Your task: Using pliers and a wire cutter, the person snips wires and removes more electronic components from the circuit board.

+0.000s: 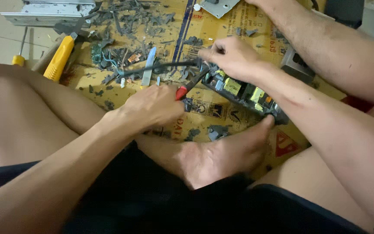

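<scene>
The left hand [152, 106] was closed around the red handles of a pair of pliers [191, 84], whose dark nose pointed up and to the right, toward the near-left end of a circuit board [243, 93]. The board, black with yellow components, lay on flattened cardboard [221, 26] spread over the floor; its long axis ran from upper left to lower right, and its far end was pinned under the toes of a bare foot [226, 156]. The right hand [232, 56] sat directly over the board's left end, fingers pinched shut on what looked like a small part or the end of a black cable [161, 67], though motion blur made it hard to tell which. That cable trailed leftward across the cardboard. The right hand was thus the nearer one to the board, touching it, while the pliers' tip met the same end from the left and below. The left forearm came in low from the bottom left, wrist bent slightly; the right forearm crossed down from the upper right. Grey plastic fragments [130, 21], a yellow-handled knife [59, 58] and a screwdriver [20, 52] lay well apart at upper left.
</scene>
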